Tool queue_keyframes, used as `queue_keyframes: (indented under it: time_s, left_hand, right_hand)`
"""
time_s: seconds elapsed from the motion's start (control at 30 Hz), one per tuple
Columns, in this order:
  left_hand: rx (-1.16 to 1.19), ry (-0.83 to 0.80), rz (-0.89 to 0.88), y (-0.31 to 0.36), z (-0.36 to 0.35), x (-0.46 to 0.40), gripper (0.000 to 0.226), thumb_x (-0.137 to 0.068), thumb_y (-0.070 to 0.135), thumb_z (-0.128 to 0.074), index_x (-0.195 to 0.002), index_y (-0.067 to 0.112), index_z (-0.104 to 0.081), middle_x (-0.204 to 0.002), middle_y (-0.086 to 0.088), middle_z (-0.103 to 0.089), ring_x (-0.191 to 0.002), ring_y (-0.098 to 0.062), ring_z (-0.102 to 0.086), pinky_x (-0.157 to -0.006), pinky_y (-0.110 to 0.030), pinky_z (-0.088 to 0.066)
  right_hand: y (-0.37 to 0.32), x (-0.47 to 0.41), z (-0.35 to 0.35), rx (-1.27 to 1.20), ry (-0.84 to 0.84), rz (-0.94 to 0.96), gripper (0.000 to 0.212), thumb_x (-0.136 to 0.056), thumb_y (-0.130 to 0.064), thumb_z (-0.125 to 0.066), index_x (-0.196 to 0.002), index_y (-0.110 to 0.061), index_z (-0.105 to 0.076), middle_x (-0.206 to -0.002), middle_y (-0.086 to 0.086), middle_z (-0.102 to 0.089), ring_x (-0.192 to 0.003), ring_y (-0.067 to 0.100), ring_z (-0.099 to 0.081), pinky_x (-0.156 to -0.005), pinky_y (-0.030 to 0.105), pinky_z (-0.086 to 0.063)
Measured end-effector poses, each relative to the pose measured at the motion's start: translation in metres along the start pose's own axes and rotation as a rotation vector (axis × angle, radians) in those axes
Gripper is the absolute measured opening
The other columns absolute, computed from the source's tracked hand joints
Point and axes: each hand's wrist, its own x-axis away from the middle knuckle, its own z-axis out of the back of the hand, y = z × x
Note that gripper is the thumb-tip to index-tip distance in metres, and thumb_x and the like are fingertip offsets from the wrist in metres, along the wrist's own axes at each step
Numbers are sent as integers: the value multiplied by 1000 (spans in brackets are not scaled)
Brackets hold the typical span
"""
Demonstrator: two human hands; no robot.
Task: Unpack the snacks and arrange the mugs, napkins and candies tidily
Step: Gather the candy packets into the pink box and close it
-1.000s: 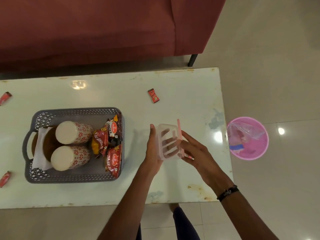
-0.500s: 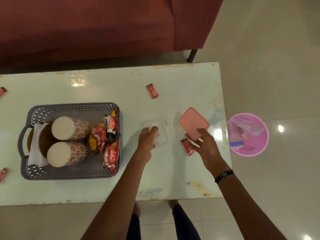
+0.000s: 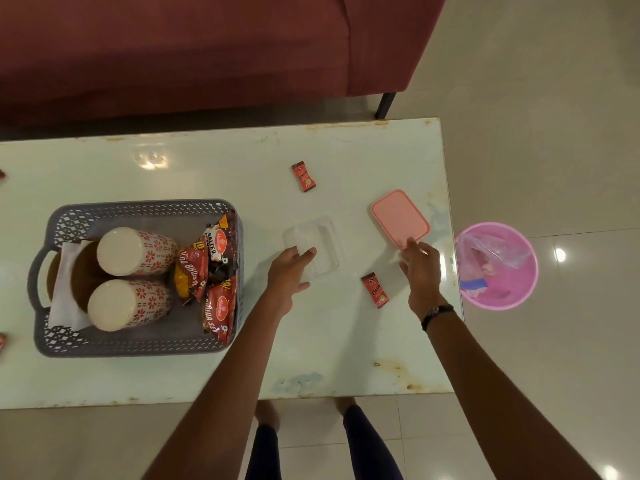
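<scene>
Grey basket at table left: two mugs on their sides, napkin beside them, snack packets at its right wall. Left hand rests relaxed fingers on the clear box, not curled round it. One candy lies beyond, another near the right hand, whose fingertips touch the flat pink lid; pink bin on floor.

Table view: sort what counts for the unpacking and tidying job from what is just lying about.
For the job: basket, two mugs, snack packets, napkin, candies, clear box touched by left hand, pink lid at right hand.

Lying about: sofa, pink bin.
</scene>
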Motion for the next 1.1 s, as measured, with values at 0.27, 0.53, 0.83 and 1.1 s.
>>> queue_keyframes:
  time_s: [0.27, 0.53, 0.83, 1.1]
  left_hand:
    - [-166, 76, -159, -15, 9, 5, 53, -87, 39, -57, -133, 14, -45, -136, -6, -50, -117, -20, -50, -105, -44, -43]
    - [-288, 221, -442, 1, 13, 10, 38, -90, 20, -56, -126, 9, -50, -134, -9, -51, -121, -23, -51, -91, -28, -41]
    - [-341, 286, -531, 54, 5, -14, 31, -90, 13, -55, -120, 7, -53, -127, -9, -57, -116, -22, -55, -92, -29, -45]
    - [-565, 353, -505, 94, -20, -77, 37, -87, 24, -60, -116, 3, -51, -119, -15, -62, -109, -28, -59, -86, -32, -46]
  right_hand:
    - [72, 39, 8, 736, -131, 481, 30, -79, -16, -72, -103, -9, -57, -97, 6, -58, -90, 22, -53, -76, 26, -41]
    - [44, 51, -9, 625, -217, 480, 12, -78, -19, -73, -81, -18, -62, -82, 4, -67, -73, 21, -65, -71, 41, -56]
    - [7, 65, -70, 657, -278, 602, 25, -76, -30, -74, -93, -15, -65, -93, 2, -67, -79, 17, -65, -73, 37, -56]
    - [18, 71, -62, 534, -347, 690, 12, -89, -23, -60, -98, -16, -65, -96, -1, -68, -78, 10, -65, -69, 24, -55]
